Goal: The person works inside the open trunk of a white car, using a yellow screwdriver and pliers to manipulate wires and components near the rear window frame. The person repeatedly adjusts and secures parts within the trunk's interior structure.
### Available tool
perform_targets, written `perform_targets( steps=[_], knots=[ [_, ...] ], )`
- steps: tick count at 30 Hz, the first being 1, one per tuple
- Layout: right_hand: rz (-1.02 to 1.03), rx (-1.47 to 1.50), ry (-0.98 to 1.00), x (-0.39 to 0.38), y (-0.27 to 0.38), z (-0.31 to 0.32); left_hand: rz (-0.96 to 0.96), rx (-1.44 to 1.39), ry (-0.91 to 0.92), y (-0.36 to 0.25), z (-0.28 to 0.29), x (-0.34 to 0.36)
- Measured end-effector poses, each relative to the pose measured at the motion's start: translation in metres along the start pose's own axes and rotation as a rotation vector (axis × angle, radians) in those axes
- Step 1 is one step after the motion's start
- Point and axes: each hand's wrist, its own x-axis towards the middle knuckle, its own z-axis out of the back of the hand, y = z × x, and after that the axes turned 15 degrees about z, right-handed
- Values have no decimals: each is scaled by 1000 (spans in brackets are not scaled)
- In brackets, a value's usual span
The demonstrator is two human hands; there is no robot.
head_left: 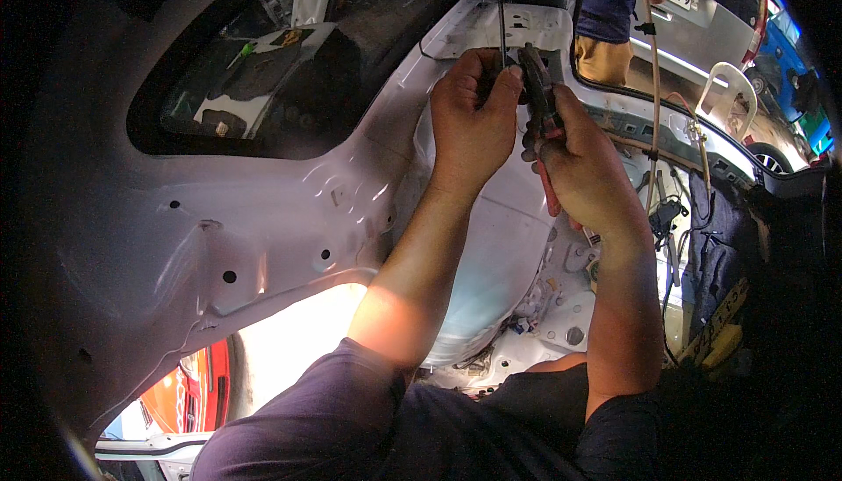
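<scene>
I am inside a stripped white car body (pixel 289 209). My left hand (pixel 472 117) pinches a thin dark cable (pixel 501 21) that runs up toward the roof area. My right hand (pixel 583 170) grips pliers (pixel 537 86) with red handles, whose dark jaws meet the cable just beside my left fingertips. Both hands are raised close together against the bare inner panel near the rear opening.
A dark side window (pixel 289 51) lies upper left. Loose wires and connectors (pixel 667 209) hang at the right by the tailgate opening. Another person (pixel 614 16) in a blue shirt stands outside next to a silver car (pixel 710 7). A red vehicle part (pixel 189 389) shows lower left.
</scene>
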Motion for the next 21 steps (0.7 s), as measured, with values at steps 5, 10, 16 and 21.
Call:
perform_targets(
  steps=[5, 10, 16, 21],
  knots=[
    [-37, 75, 2, 1, -1, -3, 54, -17, -18, -4, 2, -2],
    [-55, 86, 8, 0, 3, -2, 68, -1, -21, -5, 3, -2],
    [6, 38, 6, 1, 2, -2, 12, 13, -20, -3, 2, -1],
    [-10, 5, -1, 0, -1, -4, 17, -34, -14, -3, 2, 0]
  ],
)
